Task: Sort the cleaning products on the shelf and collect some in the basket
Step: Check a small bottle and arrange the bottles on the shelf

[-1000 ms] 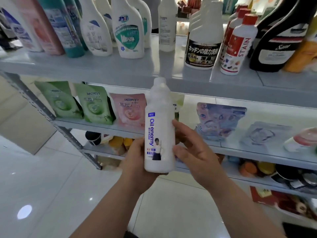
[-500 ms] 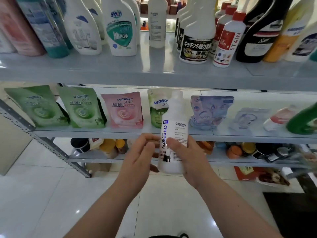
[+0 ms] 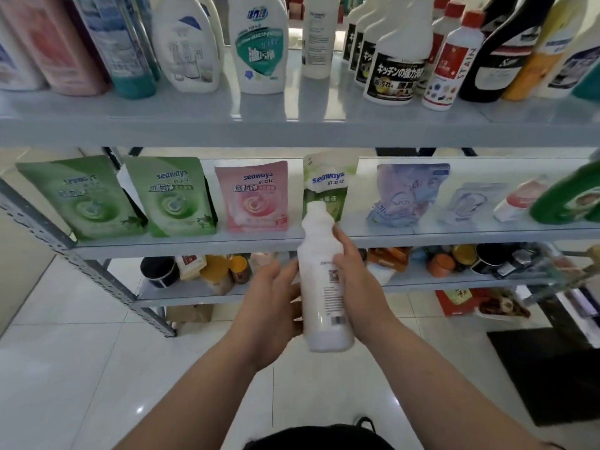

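Note:
A white bottle stands nearly upright in front of the middle shelf, its printed back label and barcode turned toward me. My right hand grips its right side, fingers curled round the body. From the left, my left hand holds the lower body, with the fingers reaching behind it and the thumb on the front. No basket is clearly in view; only a dark rounded object shows at the bottom edge.
The top shelf carries several spray and detergent bottles, among them a black-labelled white bottle. Green pouches, a pink pouch and more refill packs line the middle shelf. Tins fill the lowest shelf. A dark mat lies on the tiled floor.
The bottle has come down from top-shelf height to below the middle shelf and turned, so the front label gave way to the back label. Both hands moved down with it.

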`<state>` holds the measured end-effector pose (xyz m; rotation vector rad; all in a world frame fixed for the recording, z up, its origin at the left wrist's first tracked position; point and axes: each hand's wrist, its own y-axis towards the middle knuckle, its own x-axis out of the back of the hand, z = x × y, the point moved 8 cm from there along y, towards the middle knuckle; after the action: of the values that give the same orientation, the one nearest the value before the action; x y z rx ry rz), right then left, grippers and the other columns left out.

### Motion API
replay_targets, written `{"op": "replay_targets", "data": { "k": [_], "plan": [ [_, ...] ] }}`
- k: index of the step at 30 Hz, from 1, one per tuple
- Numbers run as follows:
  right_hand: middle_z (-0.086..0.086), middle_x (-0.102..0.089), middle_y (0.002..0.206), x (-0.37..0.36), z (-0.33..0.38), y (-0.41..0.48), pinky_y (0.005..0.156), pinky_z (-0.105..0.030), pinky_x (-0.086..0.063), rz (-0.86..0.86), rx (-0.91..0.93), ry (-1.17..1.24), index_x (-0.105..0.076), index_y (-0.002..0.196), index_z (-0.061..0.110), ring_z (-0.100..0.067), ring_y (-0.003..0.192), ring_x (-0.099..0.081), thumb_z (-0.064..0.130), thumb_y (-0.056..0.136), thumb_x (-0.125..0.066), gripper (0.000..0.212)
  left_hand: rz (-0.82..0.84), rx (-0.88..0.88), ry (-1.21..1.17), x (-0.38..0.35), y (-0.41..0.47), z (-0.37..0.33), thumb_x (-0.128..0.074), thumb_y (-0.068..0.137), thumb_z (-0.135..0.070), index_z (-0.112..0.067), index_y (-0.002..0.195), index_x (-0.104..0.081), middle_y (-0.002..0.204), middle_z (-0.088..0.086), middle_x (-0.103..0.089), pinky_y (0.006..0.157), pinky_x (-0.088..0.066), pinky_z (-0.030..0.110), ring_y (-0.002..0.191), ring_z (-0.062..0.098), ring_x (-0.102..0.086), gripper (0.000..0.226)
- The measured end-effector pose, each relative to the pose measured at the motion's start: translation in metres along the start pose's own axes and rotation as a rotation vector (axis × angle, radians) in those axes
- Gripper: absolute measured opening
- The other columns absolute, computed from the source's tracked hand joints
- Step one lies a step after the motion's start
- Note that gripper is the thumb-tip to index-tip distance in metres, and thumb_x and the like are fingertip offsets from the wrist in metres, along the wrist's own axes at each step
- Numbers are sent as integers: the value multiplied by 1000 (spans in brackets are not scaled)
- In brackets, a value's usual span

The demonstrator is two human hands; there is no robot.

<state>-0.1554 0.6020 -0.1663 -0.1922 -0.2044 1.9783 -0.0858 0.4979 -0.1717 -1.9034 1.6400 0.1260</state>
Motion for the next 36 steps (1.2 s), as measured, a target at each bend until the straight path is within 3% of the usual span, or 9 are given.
{"op": "replay_targets", "data": {
  "k": [4, 7, 11, 15, 19, 22, 28, 32, 36],
  "plan": [
    [-7, -74, 83, 3, -29, -6, 69, -40, -60, -143, -243, 366, -78, 75, 31, -25, 73, -72, 48, 81, -63, 24, 23, 46, 42, 10, -14, -5, -71, 63, -58, -27, 116, -74, 96, 14, -70, 71, -60, 47, 77, 26, -69, 62],
    [-16, -64, 92, -10, -38, -8, 78, -44, -53, -130, -307, 537, -68, 100, 14, -33, 84, -63, 39, 89, -60, 29, 23, 63, 48, 10, -20, -6, -69, 81, -45, -33, 111, -77, 114, 16, -71, 91, -58, 58, 94, 30, -68, 33],
    [-15, -74, 91, -20, -27, -2, 64, -42, -61, -119, -188, 561, -67, 103, 13, -30, 76, -74, 27, 86, -62, 23, -59, 46, 228, 18, -16, 0, -70, 91, -28, -20, 123, -55, 127, 16, -67, 99, -54, 58, 110, 31, -69, 37],
    [-10, -77, 100, -24, -16, 6, 68, -39, -61, -117, -114, 388, -63, 114, 22, -26, 89, -77, 29, 70, -68, 45, -42, -88, 573, 17, -8, -13, -80, 68, -36, -28, 115, -60, 103, 2, -76, 89, -60, 55, 93, 23, -75, 52],
    [-5, -71, 106, -2, 11, 20, 80, -42, -60, -137, -40, 100, -68, 104, 28, -23, 98, -70, 62, 61, -68, 55, -284, -232, 1117, 35, 0, -25, -84, 62, -45, -36, 128, -40, 113, -14, -55, 81, -58, 43, 96, 14, -61, 80],
    [7, -71, 89, 19, 40, 25, 70, -37, -62, -159, 85, -231, -70, 89, 40, -16, 86, -72, 69, 71, -55, 37, -344, -465, 1271, 32, -2, -33, -86, 64, -41, -34, 133, -34, 114, -15, -42, 73, -51, 35, 94, 16, -52, 86],
    [0, -57, 78, 37, 66, 38, 54, -33, -38, -103, 245, -928, -51, 85, 22, -20, 68, -56, 43, 103, -41, 29, -388, -848, 1645, 6, 0, -42, -94, 54, -37, -16, 125, -48, 104, 6, -61, 54, -50, 31, 79, 24, -63, 87],
    [1, -53, 72, 57, 79, 51, 54, -31, -31, -67, 214, -1196, -48, 74, 24, -16, 67, -50, 37, 108, -33, 39, -362, -804, 1705, -10, 14, -40, -92, 54, -42, -20, 127, -44, 107, 4, -64, 54, -45, 28, 79, 25, -65, 90],
    [1, -42, 61, 66, 104, 46, 53, -37, -29, 5, 534, -1157, -40, 72, 21, -22, 61, -44, 27, 105, -35, 34, -143, -435, 1415, -17, 40, -28, -77, 58, -62, -54, 128, -28, 111, -27, -48, 61, -44, 17, 87, 6, -59, 86]
  ]
}}
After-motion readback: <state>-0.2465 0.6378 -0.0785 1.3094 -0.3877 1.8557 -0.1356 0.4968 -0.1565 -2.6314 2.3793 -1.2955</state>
